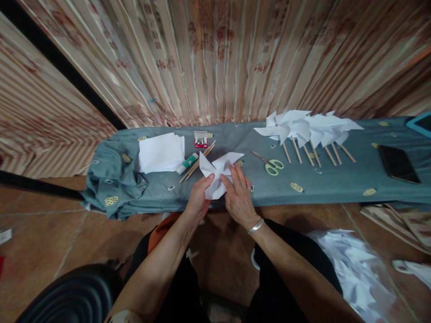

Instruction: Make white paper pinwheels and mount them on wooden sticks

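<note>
A half-folded white paper pinwheel [218,172] lies near the front edge of a low bench covered with grey-green cloth [330,184]. My left hand [198,199] grips its lower left part, thumb on top of the paper. My right hand [238,193], with a silver bangle at the wrist, lies flat on the paper's right side with fingers stretched out, pressing it down. Just behind the paper lie several wooden sticks [198,162] and a glue stick [187,163].
A stack of white paper squares [160,152] sits at the left, a small red box of pins [201,140] behind the sticks. Yellow-handled scissors [272,165], several finished pinwheels on sticks [308,128] and a dark phone [398,163] lie to the right. Paper scraps [350,264] cover the floor.
</note>
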Tool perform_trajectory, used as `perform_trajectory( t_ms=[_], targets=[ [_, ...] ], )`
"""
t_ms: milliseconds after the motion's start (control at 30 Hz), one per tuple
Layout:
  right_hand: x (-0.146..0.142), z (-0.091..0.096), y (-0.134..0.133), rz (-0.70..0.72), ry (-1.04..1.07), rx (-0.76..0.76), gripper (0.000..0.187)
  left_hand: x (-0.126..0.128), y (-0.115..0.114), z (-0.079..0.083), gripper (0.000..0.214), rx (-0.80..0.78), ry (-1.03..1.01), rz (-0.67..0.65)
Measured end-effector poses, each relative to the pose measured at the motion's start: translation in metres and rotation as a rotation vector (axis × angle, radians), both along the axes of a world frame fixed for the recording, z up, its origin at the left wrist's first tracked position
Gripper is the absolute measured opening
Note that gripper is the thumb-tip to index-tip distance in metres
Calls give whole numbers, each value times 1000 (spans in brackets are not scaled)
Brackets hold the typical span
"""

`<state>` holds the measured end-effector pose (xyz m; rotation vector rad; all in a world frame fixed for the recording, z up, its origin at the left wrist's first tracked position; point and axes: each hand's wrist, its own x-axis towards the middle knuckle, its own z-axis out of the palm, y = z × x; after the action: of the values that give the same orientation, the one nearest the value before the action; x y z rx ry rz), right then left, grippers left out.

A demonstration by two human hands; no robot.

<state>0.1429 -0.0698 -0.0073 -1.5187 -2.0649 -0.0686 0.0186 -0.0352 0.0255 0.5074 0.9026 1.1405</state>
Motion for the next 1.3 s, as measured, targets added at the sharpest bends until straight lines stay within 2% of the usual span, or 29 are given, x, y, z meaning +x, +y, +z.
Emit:
perform_trajectory(
  t_ms=[233, 467, 767, 1000, 1300],
  targets=[
    [-10, -1, 4, -16, -13, -45, 46, -4, 1, -4, 45, 50, 28, -7],
    [-13, 9, -1, -7, -6, -52, 54, -6, 7, -3, 47, 77, 87, 60],
    [-9, 19, -7, -13, 141, -25, 53, -3, 10, -6, 43, 83, 113, 103],
    [-11, 29, -5, -14, 173, -52, 44, -4, 11, -11, 39, 93, 144, 117],
    [-7, 28, 2, -38, 223, 62, 24, -2, 8, -10, 33, 124, 170, 103]
  ],
)
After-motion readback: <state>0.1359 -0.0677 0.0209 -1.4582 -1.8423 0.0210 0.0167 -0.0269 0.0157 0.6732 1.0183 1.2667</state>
